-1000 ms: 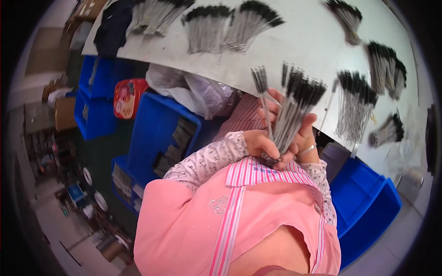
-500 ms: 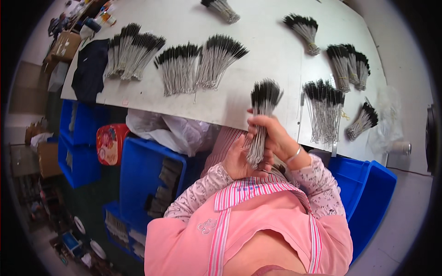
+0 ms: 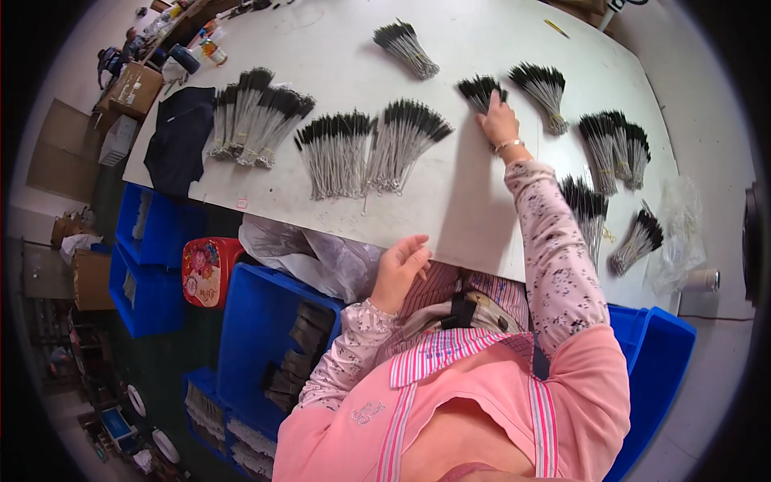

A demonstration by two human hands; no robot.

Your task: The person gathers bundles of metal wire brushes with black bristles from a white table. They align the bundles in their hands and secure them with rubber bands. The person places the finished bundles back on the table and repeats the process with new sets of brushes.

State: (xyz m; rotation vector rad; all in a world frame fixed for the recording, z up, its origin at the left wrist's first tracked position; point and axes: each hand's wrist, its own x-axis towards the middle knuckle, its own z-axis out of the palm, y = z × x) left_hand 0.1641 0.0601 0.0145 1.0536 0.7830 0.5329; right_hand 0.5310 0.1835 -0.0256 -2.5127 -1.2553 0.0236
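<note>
My right hand (image 3: 501, 122) reaches far across the white table and is closed on a bundle of wire brushes (image 3: 479, 90), whose black bristle ends fan out beyond the fingers. Most of the bundle's wire stems are hidden under the hand. My left hand (image 3: 400, 271) hovers at the table's near edge, fingers loosely apart and holding nothing. Another brush bundle (image 3: 541, 90) lies just right of my right hand, and one more (image 3: 406, 50) is farther back to the left. Two fanned groups, a left brush pile (image 3: 334, 154) and a right brush pile (image 3: 406, 146), lie ahead of my left hand.
On the left are more brush bundles (image 3: 259, 120) and a dark cloth (image 3: 181, 138). Further brush bundles (image 3: 615, 149) lie at the right beside a clear plastic bag (image 3: 679, 233). Blue crates (image 3: 273, 277) and a red container (image 3: 207, 271) stand below the table edge.
My right hand has carried the brush bundle from in front of me to the far part of the table. My left hand has let go of it and moved slightly left.
</note>
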